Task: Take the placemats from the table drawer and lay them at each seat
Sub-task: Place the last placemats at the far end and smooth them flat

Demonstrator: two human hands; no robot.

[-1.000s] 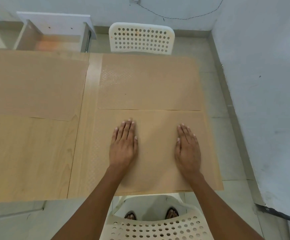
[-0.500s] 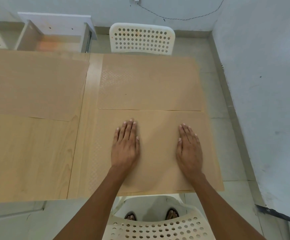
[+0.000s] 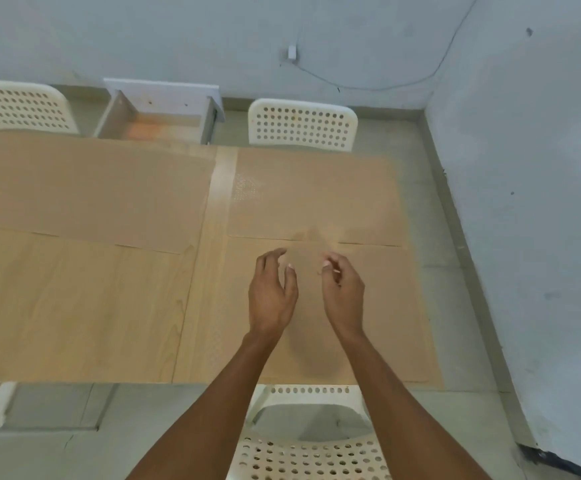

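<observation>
both hands lifted off the near placemat [image 3: 379, 317] since a sec ago, brought closer together | left hand [image 3: 271, 293] fingers loosely curled, nothing held | right hand [image 3: 343, 292] fingers curled in, nothing gripped | three placemats laid flat on table [image 3: 74, 306] | drawer [image 3: 157, 114] seen open at far edge

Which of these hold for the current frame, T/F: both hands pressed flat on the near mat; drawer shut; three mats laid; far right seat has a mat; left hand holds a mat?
1. Both hands pressed flat: false. The left hand and right hand are lifted, fingers curled.
2. Drawer shut: false. The drawer stands open.
3. Three mats laid: true.
4. Far right mat at its chair: true.
5. Left hand holds a mat: false, it is empty.
</observation>
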